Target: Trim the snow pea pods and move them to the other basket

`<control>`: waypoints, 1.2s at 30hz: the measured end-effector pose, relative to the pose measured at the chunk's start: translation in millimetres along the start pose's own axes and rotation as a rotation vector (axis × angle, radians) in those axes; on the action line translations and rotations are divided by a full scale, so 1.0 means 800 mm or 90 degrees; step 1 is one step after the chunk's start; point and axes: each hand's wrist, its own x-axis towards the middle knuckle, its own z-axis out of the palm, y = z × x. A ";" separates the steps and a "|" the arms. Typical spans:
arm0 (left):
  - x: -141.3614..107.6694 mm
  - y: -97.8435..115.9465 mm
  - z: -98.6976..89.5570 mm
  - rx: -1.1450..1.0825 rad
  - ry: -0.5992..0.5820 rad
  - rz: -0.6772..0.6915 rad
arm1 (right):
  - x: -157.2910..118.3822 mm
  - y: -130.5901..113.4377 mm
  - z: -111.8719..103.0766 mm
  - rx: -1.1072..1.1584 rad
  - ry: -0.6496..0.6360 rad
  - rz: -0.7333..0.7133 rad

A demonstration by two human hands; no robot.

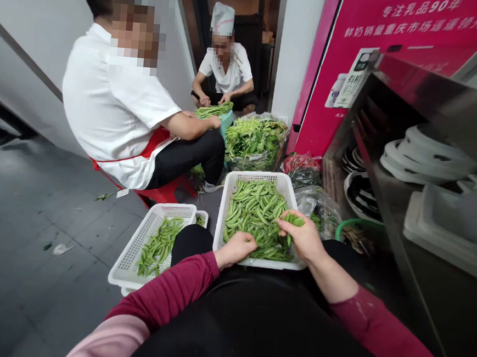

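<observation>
Flat green pea pods [257, 202] fill a white perforated basket [221, 210] on my lap. My right hand [306, 239] is closed around several pods [293, 220] above the basket's right side. Over its front left part, my left hand [236, 249] has its fingers curled together at the peas; whatever is between its fingertips is hidden. A second white basket [127, 255] with a thinner layer of pea pods [159, 246] stands to the left, beside my knee.
A co-worker [124, 103] sits on a red stool [171, 192] at left; another person [229, 62] squats behind, handling green stalks [214, 109]. Bagged leafy greens [254, 138] stand beyond my basket. At right are a green-rimmed bin [348, 223] and a metal shelf [387, 179] with dishes.
</observation>
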 end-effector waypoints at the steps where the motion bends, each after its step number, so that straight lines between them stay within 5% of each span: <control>1: 0.000 -0.006 0.000 0.003 0.006 -0.026 | 0.002 -0.001 -0.003 0.029 0.014 -0.002; 5: 0.001 -0.005 -0.004 0.008 -0.017 -0.031 | 0.002 -0.005 -0.008 0.092 0.000 0.019; 12: -0.005 0.041 -0.010 0.038 -0.135 0.129 | -0.009 0.000 0.007 0.134 -0.041 0.057; 15: -0.002 0.044 -0.012 0.146 -0.133 0.187 | -0.008 0.003 0.000 0.015 0.000 0.021; 18: -0.001 0.043 -0.018 0.259 -0.134 0.227 | -0.008 -0.004 -0.018 -0.267 0.039 -0.160; 21: -0.004 0.047 -0.026 0.366 -0.162 0.298 | -0.011 -0.015 -0.032 -0.533 -0.179 -0.329; 23: -0.005 0.053 -0.029 0.413 -0.151 0.345 | -0.013 -0.018 -0.033 -0.625 -0.305 -0.331; 24: -0.005 0.057 -0.029 0.419 -0.130 0.358 | -0.013 -0.018 -0.032 -0.634 -0.303 -0.307; 27: 0.000 0.070 -0.023 0.346 -0.041 0.360 | -0.016 -0.010 -0.019 -0.457 -0.163 -0.151; 31: 0.020 0.082 0.003 0.149 0.051 0.296 | -0.020 0.007 0.003 0.038 -0.014 0.119; 34: 0.043 0.078 0.022 0.085 0.046 0.250 | -0.007 0.007 -0.017 0.311 0.155 0.142; 36: 0.062 0.074 0.026 0.095 0.024 0.193 | 0.012 -0.001 -0.062 0.455 0.300 0.103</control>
